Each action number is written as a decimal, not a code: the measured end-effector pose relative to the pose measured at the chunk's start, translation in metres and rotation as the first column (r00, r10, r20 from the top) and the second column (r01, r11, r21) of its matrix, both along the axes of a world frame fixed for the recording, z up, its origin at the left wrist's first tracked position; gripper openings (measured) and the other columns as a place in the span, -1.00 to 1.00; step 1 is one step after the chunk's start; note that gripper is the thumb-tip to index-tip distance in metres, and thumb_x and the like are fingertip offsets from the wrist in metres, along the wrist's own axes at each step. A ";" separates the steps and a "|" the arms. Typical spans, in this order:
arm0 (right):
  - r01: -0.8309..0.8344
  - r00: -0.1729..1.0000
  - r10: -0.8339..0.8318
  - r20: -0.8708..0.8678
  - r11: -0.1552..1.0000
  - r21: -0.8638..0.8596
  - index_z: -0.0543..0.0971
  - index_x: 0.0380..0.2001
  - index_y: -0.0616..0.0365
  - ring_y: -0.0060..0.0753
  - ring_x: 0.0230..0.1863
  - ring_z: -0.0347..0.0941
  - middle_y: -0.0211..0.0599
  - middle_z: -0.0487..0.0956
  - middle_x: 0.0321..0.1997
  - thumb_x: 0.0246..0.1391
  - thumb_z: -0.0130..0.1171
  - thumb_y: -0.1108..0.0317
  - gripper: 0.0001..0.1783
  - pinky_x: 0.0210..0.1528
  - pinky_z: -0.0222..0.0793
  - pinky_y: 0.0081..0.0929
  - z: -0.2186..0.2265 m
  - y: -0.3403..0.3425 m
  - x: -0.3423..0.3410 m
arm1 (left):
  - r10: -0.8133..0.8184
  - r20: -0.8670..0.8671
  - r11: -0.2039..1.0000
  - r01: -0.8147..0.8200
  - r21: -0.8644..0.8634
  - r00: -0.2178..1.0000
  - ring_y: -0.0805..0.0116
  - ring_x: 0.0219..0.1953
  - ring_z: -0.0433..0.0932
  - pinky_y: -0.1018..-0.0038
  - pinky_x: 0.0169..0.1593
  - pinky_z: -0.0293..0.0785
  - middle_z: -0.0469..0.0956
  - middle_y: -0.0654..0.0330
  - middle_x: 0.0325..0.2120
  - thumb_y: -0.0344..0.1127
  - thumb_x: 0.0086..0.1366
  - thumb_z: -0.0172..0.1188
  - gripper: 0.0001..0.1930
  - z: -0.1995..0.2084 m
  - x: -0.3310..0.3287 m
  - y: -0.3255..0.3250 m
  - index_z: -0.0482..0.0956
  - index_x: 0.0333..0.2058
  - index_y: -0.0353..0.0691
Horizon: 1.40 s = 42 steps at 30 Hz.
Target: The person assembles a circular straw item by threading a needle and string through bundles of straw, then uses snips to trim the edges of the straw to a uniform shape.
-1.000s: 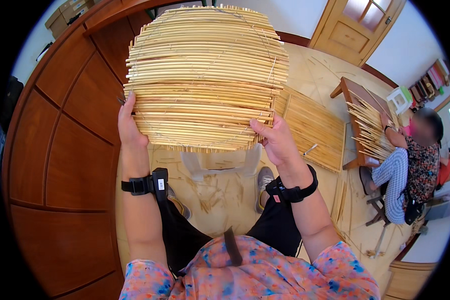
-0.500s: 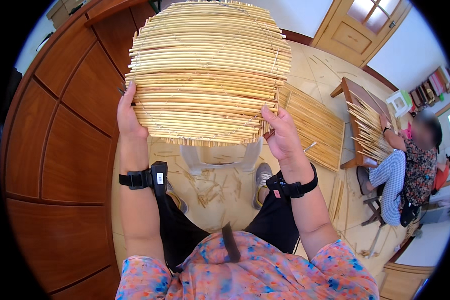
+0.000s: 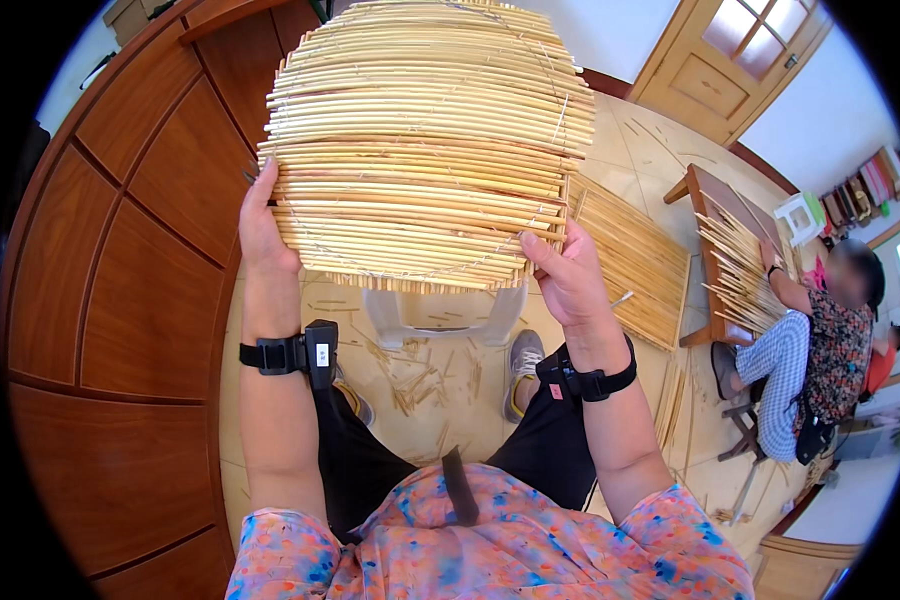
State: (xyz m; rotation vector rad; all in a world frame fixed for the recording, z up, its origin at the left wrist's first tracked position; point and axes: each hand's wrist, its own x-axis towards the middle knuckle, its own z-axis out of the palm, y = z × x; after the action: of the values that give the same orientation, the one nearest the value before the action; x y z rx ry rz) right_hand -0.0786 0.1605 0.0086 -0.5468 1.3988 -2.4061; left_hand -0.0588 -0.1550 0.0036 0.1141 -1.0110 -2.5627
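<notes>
Both hands hold up a mat of straw-coloured stalks, laid side by side and stitched with thin thread along curved lines. Its sides are stepped, and the top edge nears the picture's upper rim. My left hand grips the left edge, the thumb pointing up along it; the other fingers are hidden behind. A small dark tip juts out beside that thumb, too little of it showing to name. At the lower right corner my right hand is closed on the mat, thumb pressed on its front face.
Below the mat stands a white plastic stool, with stalk scraps scattered over the tiles. A larger stalk panel lies to the right. Beyond it, a seated co-worker reaches over stalks on a low table. Wooden panelling runs along the left.
The mat and both hands have shifted slightly right and tilted a little. My right hand still grips the lower right corner, its thumb slightly lower on the mat.
</notes>
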 end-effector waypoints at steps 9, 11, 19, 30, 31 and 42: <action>0.070 0.997 -0.072 0.043 0.997 0.045 0.39 -0.01 0.29 -0.49 -0.10 0.45 -0.24 0.52 -0.06 0.10 0.16 0.40 -0.61 -0.03 0.39 -0.48 -0.007 -0.005 -0.001 | 0.095 -0.040 0.993 -0.098 -0.069 0.995 0.23 -0.18 0.57 0.35 -0.11 0.53 0.54 0.00 -0.18 -0.25 0.31 -0.01 -0.68 0.008 0.005 0.007 0.43 -0.09 -0.39; 0.090 0.995 -0.092 0.029 0.995 0.044 0.40 -0.02 0.29 -0.49 -0.10 0.46 -0.25 0.52 -0.07 0.11 0.16 0.40 -0.62 -0.03 0.39 -0.49 -0.008 -0.006 -0.002 | 0.111 -0.052 0.990 -0.115 -0.076 0.992 0.24 -0.19 0.57 0.36 -0.11 0.53 0.54 0.01 -0.18 -0.25 0.31 0.00 -0.68 0.008 0.004 0.008 0.43 -0.10 -0.39; 0.130 0.990 -0.129 0.054 0.991 -0.017 0.42 -0.05 0.25 -0.47 -0.10 0.48 -0.27 0.53 -0.08 0.11 0.15 0.39 -0.66 -0.04 0.40 -0.49 -0.011 -0.008 -0.002 | 0.127 -0.088 0.985 -0.136 -0.103 0.988 0.27 -0.16 0.56 0.36 -0.07 0.50 0.53 0.03 -0.16 -0.25 0.33 -0.03 -0.68 0.011 0.007 0.011 0.42 -0.07 -0.37; 0.125 0.991 -0.127 0.038 0.992 0.031 0.35 0.04 0.24 -0.41 0.00 0.43 -0.26 0.50 0.00 0.12 0.13 0.37 -0.57 0.07 0.32 -0.44 -0.010 -0.008 -0.007 | 0.160 -0.087 0.978 -0.170 -0.120 0.983 0.30 -0.25 0.58 0.42 -0.18 0.53 0.56 0.04 -0.24 -0.26 0.30 0.02 -0.71 0.014 0.010 0.014 0.45 -0.14 -0.39; 0.130 0.990 -0.131 0.045 0.991 0.037 0.35 0.04 0.24 -0.41 0.00 0.43 -0.26 0.50 0.00 0.12 0.13 0.37 -0.57 0.07 0.32 -0.44 -0.010 -0.008 -0.007 | 0.161 -0.084 0.979 -0.170 -0.111 0.983 0.30 -0.26 0.59 0.41 -0.17 0.53 0.56 0.04 -0.24 -0.26 0.30 0.02 -0.70 0.013 0.010 0.013 0.45 -0.14 -0.39; 0.128 0.992 -0.128 0.006 0.991 0.041 0.40 0.00 0.27 -0.38 -0.02 0.46 -0.21 0.51 -0.02 0.08 0.17 0.35 -0.57 0.03 0.37 -0.38 -0.015 -0.005 -0.008 | 0.189 -0.100 0.974 -0.199 -0.107 0.977 0.29 -0.24 0.57 0.40 -0.15 0.52 0.55 0.06 -0.22 -0.27 0.29 0.02 -0.71 0.015 0.009 0.013 0.43 -0.11 -0.37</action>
State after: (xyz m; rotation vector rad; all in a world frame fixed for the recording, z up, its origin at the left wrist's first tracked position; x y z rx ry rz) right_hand -0.0868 0.1557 -0.0061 -0.4484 1.5183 -2.4691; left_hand -0.0497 -0.1415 0.0183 0.0631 -1.0583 -2.3066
